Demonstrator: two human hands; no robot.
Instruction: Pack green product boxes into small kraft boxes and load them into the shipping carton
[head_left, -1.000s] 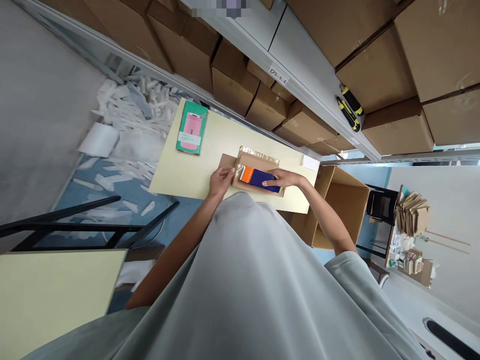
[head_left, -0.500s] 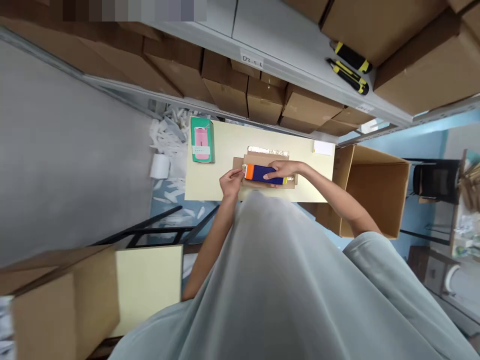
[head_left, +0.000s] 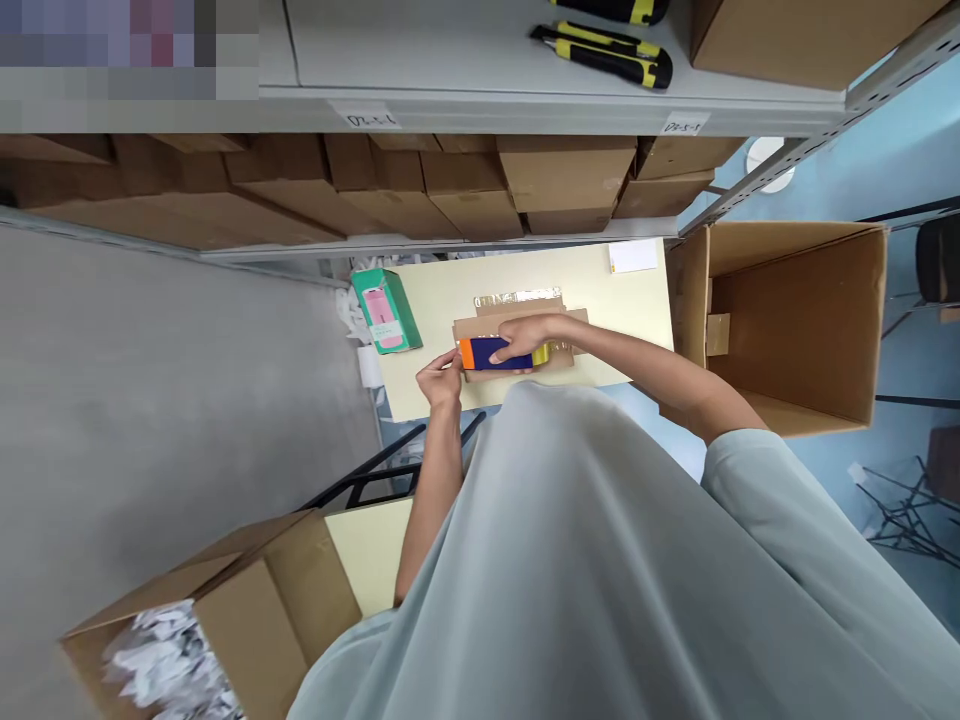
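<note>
A dark blue box (head_left: 480,353) with an orange end and a yellow end lies over a flattened brown cardboard piece (head_left: 469,326) on the pale table (head_left: 412,390). My right hand (head_left: 525,337) grips the blue box from above, thumb across its top. At the orange end is my left hand (head_left: 441,378), its fingers pinched together at the box's edge; what they hold is too small to make out. A silvery, shiny strip (head_left: 517,297) runs along the cardboard's far edge.
A green box with a pink picture (head_left: 388,310) stands at the table's left, a white card (head_left: 634,256) at its back right. Above hangs a shelf (head_left: 450,110) with cutters (head_left: 607,55). Large open cartons (head_left: 795,330) flank me, one holding crumpled paper (head_left: 172,660).
The view has turned and shifted, so the shelf looks level and more of the left carton shows. Both hands stay at the blue box; its orange end no longer shows the white edge.
</note>
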